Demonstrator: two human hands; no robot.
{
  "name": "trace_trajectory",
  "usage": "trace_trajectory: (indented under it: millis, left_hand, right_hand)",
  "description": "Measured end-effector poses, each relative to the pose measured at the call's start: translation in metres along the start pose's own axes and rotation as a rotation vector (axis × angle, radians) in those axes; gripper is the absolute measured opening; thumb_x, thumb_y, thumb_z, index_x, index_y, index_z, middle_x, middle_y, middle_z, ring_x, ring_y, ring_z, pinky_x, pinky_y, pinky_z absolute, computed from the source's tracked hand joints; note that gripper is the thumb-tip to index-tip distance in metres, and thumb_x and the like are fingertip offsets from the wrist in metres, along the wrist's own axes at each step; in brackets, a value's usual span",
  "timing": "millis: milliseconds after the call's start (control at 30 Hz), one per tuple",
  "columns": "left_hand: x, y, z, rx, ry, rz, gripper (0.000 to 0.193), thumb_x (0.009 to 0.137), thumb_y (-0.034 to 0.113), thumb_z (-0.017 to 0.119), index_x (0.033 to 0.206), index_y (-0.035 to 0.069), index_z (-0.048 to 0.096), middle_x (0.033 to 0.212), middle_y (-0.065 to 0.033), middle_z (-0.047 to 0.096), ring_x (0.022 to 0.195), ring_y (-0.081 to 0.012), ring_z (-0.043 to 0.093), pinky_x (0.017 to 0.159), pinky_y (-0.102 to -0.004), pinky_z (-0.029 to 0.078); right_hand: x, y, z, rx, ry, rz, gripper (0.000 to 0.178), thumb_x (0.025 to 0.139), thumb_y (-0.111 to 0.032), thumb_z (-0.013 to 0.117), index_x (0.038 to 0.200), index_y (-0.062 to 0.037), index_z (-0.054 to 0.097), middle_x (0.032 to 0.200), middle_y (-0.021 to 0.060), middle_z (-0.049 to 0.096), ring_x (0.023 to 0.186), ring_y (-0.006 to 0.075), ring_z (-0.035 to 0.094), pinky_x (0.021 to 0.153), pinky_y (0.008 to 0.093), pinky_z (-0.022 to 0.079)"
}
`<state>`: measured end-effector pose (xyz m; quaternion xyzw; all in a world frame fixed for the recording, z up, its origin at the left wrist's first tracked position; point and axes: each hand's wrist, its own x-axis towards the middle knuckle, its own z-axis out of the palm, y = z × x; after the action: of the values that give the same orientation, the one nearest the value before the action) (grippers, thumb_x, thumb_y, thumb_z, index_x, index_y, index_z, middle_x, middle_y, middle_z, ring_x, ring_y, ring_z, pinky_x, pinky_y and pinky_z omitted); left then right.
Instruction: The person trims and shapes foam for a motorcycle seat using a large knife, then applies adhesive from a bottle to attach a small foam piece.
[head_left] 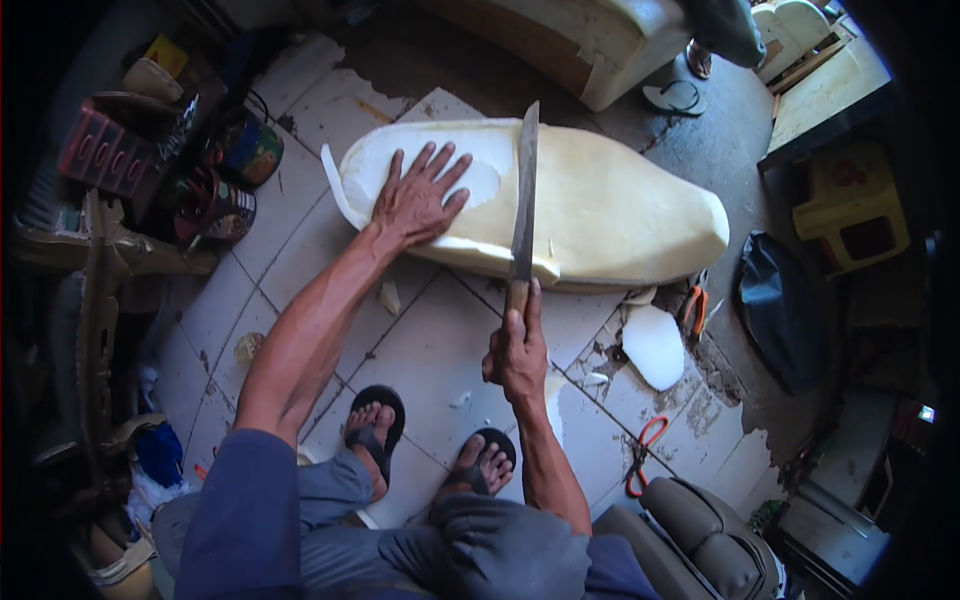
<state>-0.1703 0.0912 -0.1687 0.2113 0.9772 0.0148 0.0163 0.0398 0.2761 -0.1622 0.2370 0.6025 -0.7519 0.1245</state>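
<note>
Nearest, our right hand (pixel 517 352) is gripping a long knife (pixel 523 205), closed around its handle. Beyond, our left hand (pixel 418 200) is pressing flat, fingers spread, on the cream foam block (pixel 610 200). We are wanting slow, steady strokes. Cracked white tiles (pixel 430 350) are lying underneath, clutter around.

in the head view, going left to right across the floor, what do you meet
paint tins → left hand flat on the foam block → knife in the right hand → dark bag → yellow stool
</note>
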Motion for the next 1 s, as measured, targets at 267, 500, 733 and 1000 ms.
trace_trajectory:
  millis: [267, 500, 733, 1000]
  left_hand:
    - [-0.005, 0.001, 0.011, -0.016, 0.044, 0.005, 0.062, 0.105, 0.051, 0.036, 0.162, 0.026, 0.034, 0.170, -0.0053, 0.030, 0.157, -0.0307, 0.025, 0.128, -0.0589, 0.012]
    - [-0.004, -0.009, 0.011, -0.011, 0.057, -0.001, 0.061, 0.105, 0.049, 0.038, 0.161, 0.024, 0.037, 0.169, -0.0069, 0.032, 0.156, -0.0311, 0.027, 0.127, -0.0601, 0.014]
    - [-0.022, 0.014, 0.006, -0.048, -0.070, -0.022, 0.062, 0.105, 0.046, 0.040, 0.163, 0.025, 0.034, 0.170, -0.0065, 0.029, 0.157, -0.0319, 0.026, 0.126, -0.0602, 0.015]
    - [-0.001, -0.002, 0.009, -0.014, 0.008, -0.014, 0.060, 0.105, 0.047, 0.037, 0.161, 0.025, 0.036, 0.169, -0.0075, 0.032, 0.156, -0.0315, 0.027, 0.126, -0.0608, 0.016]
  right_hand:
    - [0.008, 0.002, 0.004, 0.043, -0.005, -0.017, 0.066, 0.112, -0.027, 0.044, 0.168, -0.0206, 0.010, 0.060, 0.0010, 0.048, 0.042, 0.0119, 0.048, 0.040, 0.0302, 0.044]
    - [-0.012, 0.028, 0.006, 0.025, -0.050, -0.038, 0.066, 0.112, -0.029, 0.043, 0.168, -0.0206, 0.009, 0.064, 0.0023, 0.050, 0.042, 0.0115, 0.045, 0.039, 0.0289, 0.042]
    - [-0.062, 0.012, 0.011, 0.002, -0.065, -0.014, 0.067, 0.112, -0.030, 0.044, 0.168, -0.0218, 0.007, 0.063, 0.0017, 0.049, 0.044, 0.0122, 0.048, 0.040, 0.0295, 0.041]
    - [-0.047, 0.054, 0.008, 0.096, -0.061, 0.024, 0.065, 0.112, -0.026, 0.042, 0.168, -0.0216, 0.008, 0.062, 0.0016, 0.047, 0.044, 0.0107, 0.046, 0.040, 0.0288, 0.041]
